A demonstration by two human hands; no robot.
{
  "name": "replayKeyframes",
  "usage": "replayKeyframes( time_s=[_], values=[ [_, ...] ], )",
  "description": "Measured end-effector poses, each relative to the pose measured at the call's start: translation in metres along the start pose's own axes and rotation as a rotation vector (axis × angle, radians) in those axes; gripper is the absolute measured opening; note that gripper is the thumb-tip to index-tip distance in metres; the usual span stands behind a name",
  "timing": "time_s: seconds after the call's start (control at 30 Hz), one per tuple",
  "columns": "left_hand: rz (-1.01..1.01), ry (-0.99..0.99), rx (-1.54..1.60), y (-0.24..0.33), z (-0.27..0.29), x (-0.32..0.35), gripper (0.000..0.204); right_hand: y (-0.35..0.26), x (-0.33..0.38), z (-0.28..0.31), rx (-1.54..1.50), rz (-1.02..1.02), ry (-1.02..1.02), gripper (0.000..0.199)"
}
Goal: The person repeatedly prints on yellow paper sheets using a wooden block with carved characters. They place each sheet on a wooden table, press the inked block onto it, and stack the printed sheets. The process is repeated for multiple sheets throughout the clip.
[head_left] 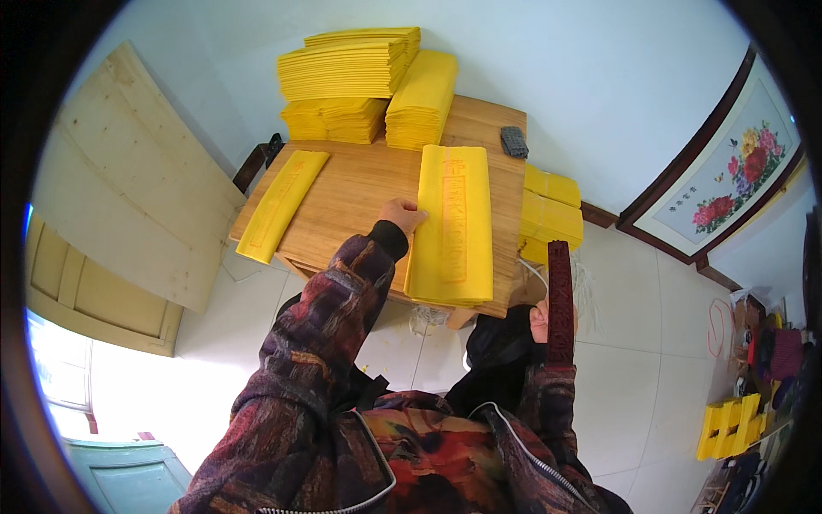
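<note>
A thick stack of long yellow paper [428, 274] with a red stamped pattern lies near the front edge of the wooden table. My left hand [402, 216] is at its left edge, fingers closed on the top sheet's side. Off the table's right front corner, my right hand [539, 322] grips a long dark red carved printing block [560, 300], held upright beside my knee. The block partly hides the fingers of that hand. Another yellow stamped strip [282, 206] lies slanted on the table's left side.
Folded yellow paper piles [342, 73] stand at the back of the table [360, 171], against the wall. A grey cloth [514, 142] sits at its right edge. More yellow bundles [550, 210] are stacked right of the table. A framed flower picture [719, 180] leans on the right wall.
</note>
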State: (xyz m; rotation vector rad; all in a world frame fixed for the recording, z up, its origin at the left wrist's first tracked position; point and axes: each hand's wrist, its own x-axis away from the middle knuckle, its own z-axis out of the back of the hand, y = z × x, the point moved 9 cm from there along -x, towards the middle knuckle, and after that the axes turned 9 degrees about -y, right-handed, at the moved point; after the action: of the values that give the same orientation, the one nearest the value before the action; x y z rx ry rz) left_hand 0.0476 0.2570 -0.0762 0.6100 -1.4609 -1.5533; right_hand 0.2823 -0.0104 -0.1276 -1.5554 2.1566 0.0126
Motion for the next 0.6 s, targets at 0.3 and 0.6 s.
replayKeyframes(
  time_s=[0.3, 0.6],
  values=[
    [0.007, -0.067, 0.115, 0.018, -0.007, -0.008, 0.006, -0.001, -0.001, -0.004, 0.050, -0.008, -0.070, 0.024],
    [0.032, -0.225, 0.166, 0.012, -0.019, -0.008, 0.035, 0.000, 0.000, -0.006, 0.050, 0.016, -0.131, 0.037]
  ],
)
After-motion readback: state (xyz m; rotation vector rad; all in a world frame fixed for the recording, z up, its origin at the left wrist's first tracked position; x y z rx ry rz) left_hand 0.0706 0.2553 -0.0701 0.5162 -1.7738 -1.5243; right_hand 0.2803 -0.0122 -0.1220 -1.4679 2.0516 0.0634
